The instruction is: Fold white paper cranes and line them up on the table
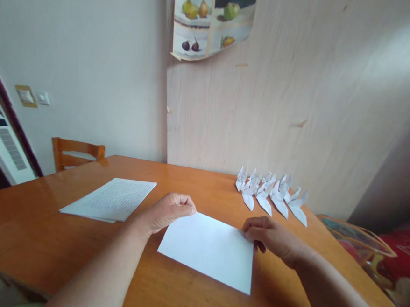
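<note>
A blank white sheet of paper (210,254) is held by its two far corners, slightly tilted over the wooden table. My left hand (171,212) pinches the far left corner between thumb and fingers. At the far right corner, my right hand (264,232) grips the paper, thumb on top and fingertips partly behind the edge. Beyond the right hand stand several folded white paper cranes (270,193) in rows. To the left of my left hand lies a stack of written paper sheets (112,198).
The orange-brown wooden table (196,178) meets the wall at its far edge. A wooden chair (77,149) stands past the far left corner. Fruit pictures (214,25) hang on the wall. Off the right edge is a red cloth-like thing (403,254).
</note>
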`<state>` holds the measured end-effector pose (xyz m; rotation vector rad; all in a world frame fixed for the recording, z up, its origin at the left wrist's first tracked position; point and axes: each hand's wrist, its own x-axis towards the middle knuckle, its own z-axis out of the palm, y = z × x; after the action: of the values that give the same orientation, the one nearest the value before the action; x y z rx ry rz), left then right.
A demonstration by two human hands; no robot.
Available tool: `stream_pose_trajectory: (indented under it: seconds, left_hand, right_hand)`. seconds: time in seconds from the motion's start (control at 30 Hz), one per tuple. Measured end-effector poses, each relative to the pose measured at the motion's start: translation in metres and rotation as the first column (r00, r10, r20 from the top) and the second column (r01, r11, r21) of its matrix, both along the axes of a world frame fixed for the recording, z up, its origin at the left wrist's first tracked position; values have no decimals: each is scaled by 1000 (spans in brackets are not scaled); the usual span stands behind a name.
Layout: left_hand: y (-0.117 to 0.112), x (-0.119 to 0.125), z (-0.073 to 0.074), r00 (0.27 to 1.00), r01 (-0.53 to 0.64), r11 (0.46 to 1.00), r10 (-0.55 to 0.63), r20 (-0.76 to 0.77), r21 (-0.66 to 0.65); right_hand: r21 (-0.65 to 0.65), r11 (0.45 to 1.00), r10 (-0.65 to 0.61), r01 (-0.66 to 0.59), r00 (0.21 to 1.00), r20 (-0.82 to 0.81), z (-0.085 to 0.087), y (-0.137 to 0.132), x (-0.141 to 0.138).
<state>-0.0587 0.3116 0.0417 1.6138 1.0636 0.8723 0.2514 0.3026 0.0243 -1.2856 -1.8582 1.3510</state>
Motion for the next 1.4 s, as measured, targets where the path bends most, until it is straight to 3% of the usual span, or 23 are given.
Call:
stream_pose_trajectory:
  seconds: [0.13,0.23,0.3,0.37,0.43,0.57,0.67,0.8,0.9,0.97,1.03,1.07,1.13,1.23,1.4]
  left_hand:
    - [1,-7,3,998,-44,999,44,35,0]
    - [1,-8,4,994,-57,998,57,96,4]
    - [1,-6,3,989,-62,998,61,134,8]
    - [1,-1,0,986,-60,998,60,155,-3]
    - [1,3,-2,983,-50,999,52,174,-16]
    - [-3,10,-3,981,8,1000,-6,194,-7]
    - [-7,13,-1,975,64,998,-59,213,-19]
    - [-10,17,0,974,76,997,-68,217,-28]
    - [-7,20,-4,999,-31,992,28,28,124]
    - [-4,23,-9,968,-120,909,197,-157,400]
    - [-2,27,-12,887,-130,739,385,-256,661]
    - [-3,30,-13,849,-114,659,453,-272,743]
    - [-6,36,-15,808,-73,552,521,-275,831]
    - [-14,47,-16,805,-1,475,522,-281,880]
    - [-20,57,-17,811,79,456,487,-324,886]
  right_hand:
    - [-2,999,-51,51,999,19,-1,6,11]
    - [32,982,-185,184,982,31,-2,12,16]
    - [111,939,-324,325,946,-31,-3,14,14]
    - [235,862,-432,449,894,-122,-4,12,7]
    - [363,796,-459,484,874,-160,-6,8,-2]
    - [678,674,-353,294,934,-54,-13,0,-15]
    - [791,597,-303,131,950,71,-11,-7,-20]
    - [752,658,-277,38,941,194,-1,-14,-23]
    - [686,727,-244,24,943,225,1,-16,-24]
    - [642,767,-220,25,949,225,-1,-15,-24]
    - [615,788,-208,27,952,224,-4,-13,-25]
    - [615,788,-209,27,951,226,-5,-13,-25]
    - [640,768,-222,19,945,238,-7,-13,-27]
    - [693,721,-232,-23,934,272,-7,-15,-30]
    - [753,654,-242,-76,922,304,-3,-20,-34]
